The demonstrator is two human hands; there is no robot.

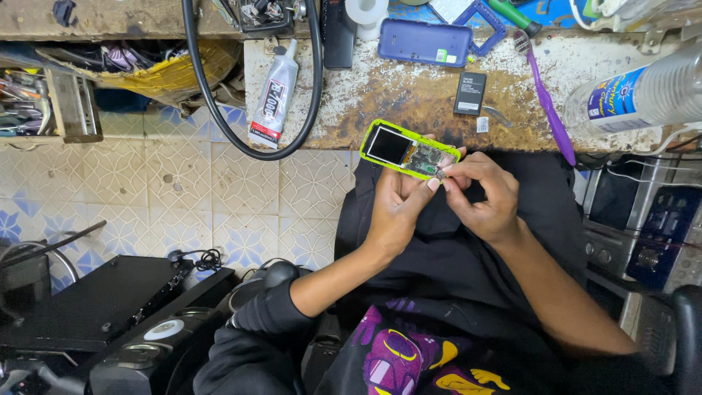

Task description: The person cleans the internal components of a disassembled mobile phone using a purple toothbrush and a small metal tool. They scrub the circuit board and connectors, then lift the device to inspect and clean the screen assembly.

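The green-framed phone [408, 150], its back off and circuit board bare, sits just this side of the bench's near edge, held from below in your left hand [395, 212] while your right hand [486, 194] pinches thumb and fingers together at its right end. Beyond it the stained, worn workbench [395, 102] carries a black battery [469, 93], a purple toothbrush [545, 95], a blue phone [424, 42] and a glue tube [274, 95]. Far left, an open drawer [44, 102] holds jumbled small tools above a patterned tile floor [183, 190].
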